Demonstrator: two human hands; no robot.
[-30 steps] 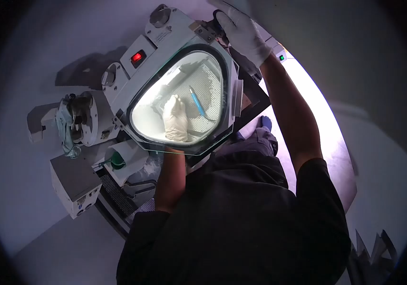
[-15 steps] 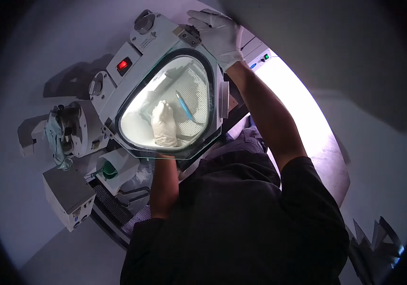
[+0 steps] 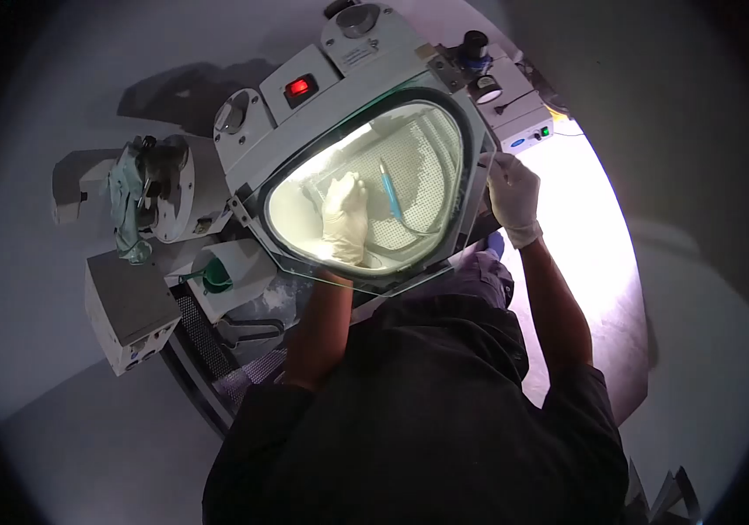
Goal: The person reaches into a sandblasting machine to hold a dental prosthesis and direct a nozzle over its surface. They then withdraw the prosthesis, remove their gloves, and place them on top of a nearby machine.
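Observation:
Under the glass window of a white cabinet (image 3: 304,144), my left hand (image 3: 345,219) in a white glove has its fingers curled in; whether anything is inside them is hidden. Just right of it a blue pen-like tool (image 3: 390,192) with a thin hose lies on a perforated grey floor (image 3: 423,166), untouched. Outside the cabinet, my right hand (image 3: 513,194), gloved too, is closed beside the right wall, near the window's edge. What its fingers hold, if anything, is too small to make out.
A red lit switch (image 3: 301,87) is on the cabinet top. At the left are a round-fronted device (image 3: 186,188) with a greenish cloth (image 3: 127,206), a grey box (image 3: 129,297) and a green funnel (image 3: 215,276). Behind my right hand, a white unit (image 3: 523,122) shows a green switch.
My right hand has come down from the cabinet's upper right corner to its right side, its spread fingers now closed. The view has shifted, so the cabinet appears farther right.

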